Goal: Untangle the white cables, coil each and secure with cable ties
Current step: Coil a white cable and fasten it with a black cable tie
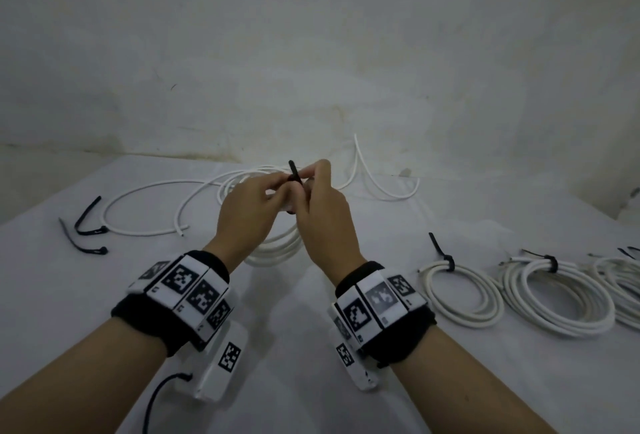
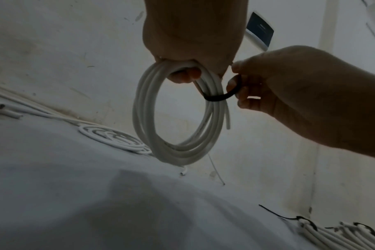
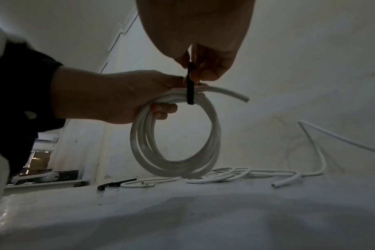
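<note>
My left hand (image 1: 258, 196) (image 2: 188, 67) (image 3: 126, 99) grips the top of a white cable coil (image 2: 176, 128) (image 3: 176, 140) (image 1: 277, 246), which hangs upright with its bottom near the table. A black cable tie (image 2: 223, 96) (image 3: 190, 84) (image 1: 294, 175) is looped round the coil's top strands. My right hand (image 1: 317, 191) (image 2: 257, 88) (image 3: 203, 67) pinches the tie just beside the left hand's fingers. Loose white cable (image 1: 145, 205) (image 3: 235, 175) lies on the table behind the hands.
Three tied white coils (image 1: 464, 291) (image 1: 554, 295) (image 1: 623, 281) lie at the right on the white table (image 1: 311, 329). Two spare black ties (image 1: 88, 219) (image 1: 83, 245) lie at the left. A grey wall (image 1: 311, 52) stands close behind.
</note>
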Demonstrator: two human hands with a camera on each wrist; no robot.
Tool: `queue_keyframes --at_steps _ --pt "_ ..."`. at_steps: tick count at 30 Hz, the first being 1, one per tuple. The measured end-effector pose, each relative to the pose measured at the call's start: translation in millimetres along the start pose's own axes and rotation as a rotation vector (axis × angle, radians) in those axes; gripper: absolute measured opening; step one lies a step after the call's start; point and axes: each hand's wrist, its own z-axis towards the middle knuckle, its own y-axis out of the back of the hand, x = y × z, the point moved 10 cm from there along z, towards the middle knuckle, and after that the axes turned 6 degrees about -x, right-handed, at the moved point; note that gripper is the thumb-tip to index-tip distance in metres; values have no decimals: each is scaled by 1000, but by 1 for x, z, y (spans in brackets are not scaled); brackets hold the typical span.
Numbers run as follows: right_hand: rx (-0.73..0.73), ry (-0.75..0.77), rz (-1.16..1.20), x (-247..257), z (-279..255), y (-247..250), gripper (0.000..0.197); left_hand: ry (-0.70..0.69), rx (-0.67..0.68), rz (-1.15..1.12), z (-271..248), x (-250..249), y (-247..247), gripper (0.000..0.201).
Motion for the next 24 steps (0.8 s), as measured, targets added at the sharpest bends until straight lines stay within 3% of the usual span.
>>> queue_keyframes --at_steps 4,9,17,24 --pt "-33 36 -107 -1 1 4 11 52 -113 52 -4 21 13 25" --pt "-31 129 -156 9 -2 -3 12 32 -138 83 -3 22 16 26" --pt "-9 146 -94 12 -2 -11 8 -43 -149 147 -7 13 18 30" --pt "-20 107 -87 6 -2 -4 6 39 -171 90 -21 19 10 31"
